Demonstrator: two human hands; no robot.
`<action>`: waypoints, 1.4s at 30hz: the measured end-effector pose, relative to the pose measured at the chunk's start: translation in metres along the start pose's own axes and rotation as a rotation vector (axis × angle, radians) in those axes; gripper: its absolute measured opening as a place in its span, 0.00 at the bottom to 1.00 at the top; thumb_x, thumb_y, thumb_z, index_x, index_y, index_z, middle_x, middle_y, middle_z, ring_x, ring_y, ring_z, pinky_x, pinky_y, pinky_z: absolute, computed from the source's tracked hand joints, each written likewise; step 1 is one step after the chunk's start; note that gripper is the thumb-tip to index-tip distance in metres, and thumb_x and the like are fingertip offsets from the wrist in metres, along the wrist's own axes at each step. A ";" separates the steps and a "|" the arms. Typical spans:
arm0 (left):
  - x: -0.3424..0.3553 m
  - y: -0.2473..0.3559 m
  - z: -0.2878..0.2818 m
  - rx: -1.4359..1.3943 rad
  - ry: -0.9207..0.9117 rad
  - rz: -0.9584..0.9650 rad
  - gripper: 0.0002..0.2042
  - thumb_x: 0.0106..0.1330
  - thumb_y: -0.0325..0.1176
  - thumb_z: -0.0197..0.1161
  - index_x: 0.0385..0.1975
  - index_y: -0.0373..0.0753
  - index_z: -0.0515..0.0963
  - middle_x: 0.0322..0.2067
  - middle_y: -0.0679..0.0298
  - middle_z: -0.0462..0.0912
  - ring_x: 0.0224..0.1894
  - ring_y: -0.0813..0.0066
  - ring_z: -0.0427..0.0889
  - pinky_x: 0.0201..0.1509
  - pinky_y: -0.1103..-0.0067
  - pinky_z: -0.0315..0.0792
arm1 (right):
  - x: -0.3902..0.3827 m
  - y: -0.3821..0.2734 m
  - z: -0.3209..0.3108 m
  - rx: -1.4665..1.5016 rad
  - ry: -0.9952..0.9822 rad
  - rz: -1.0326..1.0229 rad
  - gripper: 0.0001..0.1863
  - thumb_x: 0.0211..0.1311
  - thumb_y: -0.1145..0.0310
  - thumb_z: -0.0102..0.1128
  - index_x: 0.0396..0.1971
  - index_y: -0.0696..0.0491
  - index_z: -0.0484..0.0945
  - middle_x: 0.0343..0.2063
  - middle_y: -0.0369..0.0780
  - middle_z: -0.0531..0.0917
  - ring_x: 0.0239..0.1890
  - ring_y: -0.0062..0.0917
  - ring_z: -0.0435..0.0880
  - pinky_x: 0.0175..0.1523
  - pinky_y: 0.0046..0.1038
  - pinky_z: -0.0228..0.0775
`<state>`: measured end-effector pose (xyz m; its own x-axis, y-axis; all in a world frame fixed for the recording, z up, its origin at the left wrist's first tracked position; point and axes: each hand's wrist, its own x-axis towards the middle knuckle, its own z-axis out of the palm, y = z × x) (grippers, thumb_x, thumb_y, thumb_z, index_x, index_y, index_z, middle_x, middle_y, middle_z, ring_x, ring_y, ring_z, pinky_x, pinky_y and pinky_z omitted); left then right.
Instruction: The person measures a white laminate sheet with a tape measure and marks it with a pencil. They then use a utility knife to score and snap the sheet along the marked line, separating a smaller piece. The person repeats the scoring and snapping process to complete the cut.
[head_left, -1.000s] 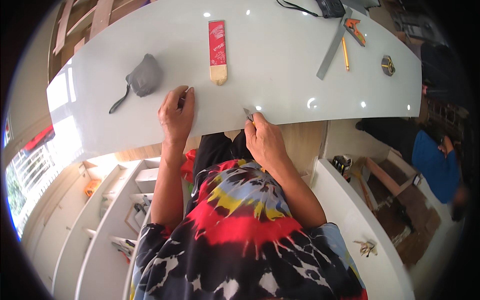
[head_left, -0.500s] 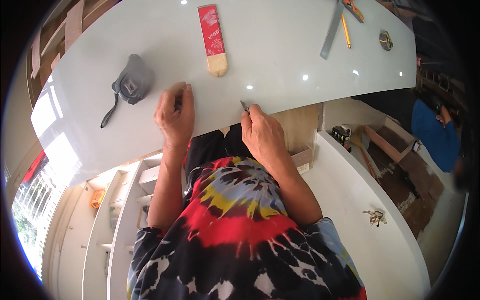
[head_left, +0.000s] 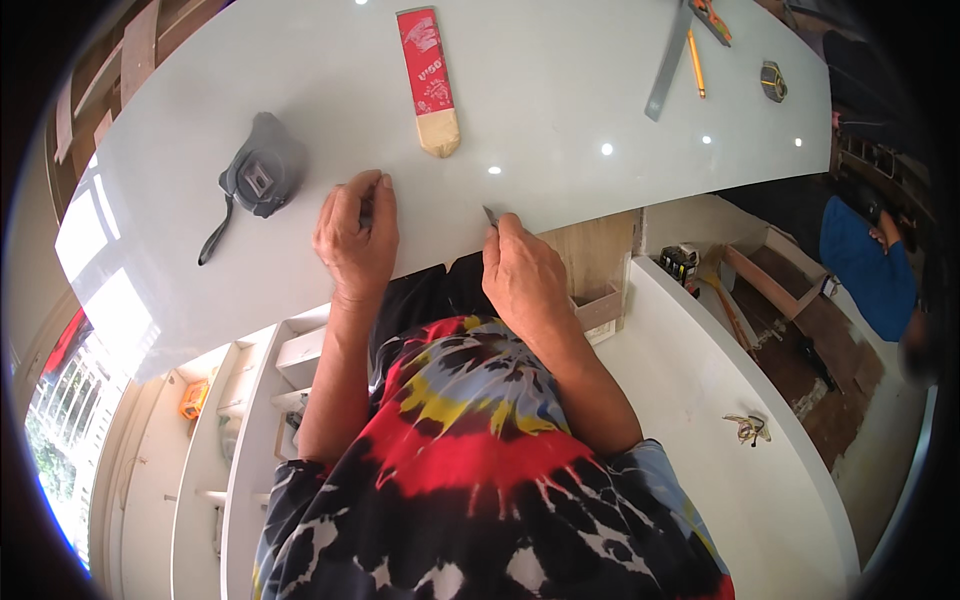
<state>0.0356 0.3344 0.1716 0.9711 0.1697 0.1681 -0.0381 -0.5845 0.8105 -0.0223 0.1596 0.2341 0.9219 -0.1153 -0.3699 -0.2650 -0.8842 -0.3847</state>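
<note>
A: Location of the item in hand?

B: A small knife (head_left: 490, 214), blade pointing forward, over the near edge of a glossy pale panel (head_left: 560, 110). Only the blade shows; any handle is hidden in the fist. Contact between tip and surface cannot be determined.

A: Condition of the grip?

B: The right hand (head_left: 525, 265) is clamped on the knife, thumb and forefinger together behind the blade. The left hand (head_left: 355, 235) is over the panel, left of the knife and well apart from it, fingers curled. Whether those fingers hold anything, I cannot tell.

A: Step in hand?

B: In my judgement, blade handling at the ready stage. No cut can be made out beneath the tip.

A: Requirement for the next move?

B: Judged from this hold, any stroke calls for a firm pinch, with the left fingers kept out of the blade's line.

A: Surroundings?

B: Ahead of the hands lies a flat red-and-cream object (head_left: 428, 75), kind not established. Left of the left hand, a grey tape measure (head_left: 258, 180) with a strap. Farther right, a steel square (head_left: 669, 70), a yellow pencil (head_left: 696, 65) just beside it, and a smaller tape measure (head_left: 773, 82). At the far right, a person in blue (head_left: 868, 268).
</note>
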 end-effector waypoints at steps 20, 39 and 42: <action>-0.012 0.058 0.011 0.236 -0.530 -0.237 0.17 0.56 0.45 0.78 0.24 0.36 0.83 0.20 0.56 0.84 0.26 0.53 0.85 0.33 0.64 0.78 | 0.005 0.025 -0.018 0.257 0.072 0.103 0.14 0.68 0.67 0.64 0.29 0.61 0.71 0.23 0.55 0.82 0.27 0.56 0.83 0.31 0.48 0.73; -0.014 0.073 0.012 0.124 -0.588 -0.618 0.17 0.53 0.44 0.79 0.21 0.35 0.84 0.15 0.61 0.84 0.20 0.71 0.84 0.28 0.73 0.77 | 0.050 0.034 -0.031 0.263 -0.122 0.004 0.20 0.53 0.62 0.78 0.26 0.62 0.78 0.23 0.53 0.84 0.28 0.52 0.84 0.35 0.43 0.76; -0.011 0.071 0.011 0.087 -0.600 -0.625 0.18 0.55 0.41 0.80 0.19 0.31 0.82 0.15 0.60 0.83 0.19 0.76 0.83 0.25 0.77 0.75 | 0.053 0.032 -0.034 0.243 -0.148 0.011 0.18 0.54 0.63 0.77 0.26 0.61 0.79 0.22 0.51 0.84 0.26 0.47 0.85 0.34 0.41 0.76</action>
<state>0.0246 0.2824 0.2215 0.7691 0.0470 -0.6374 0.5377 -0.5866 0.6056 0.0279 0.1101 0.2304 0.8720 -0.0416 -0.4877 -0.3515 -0.7467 -0.5647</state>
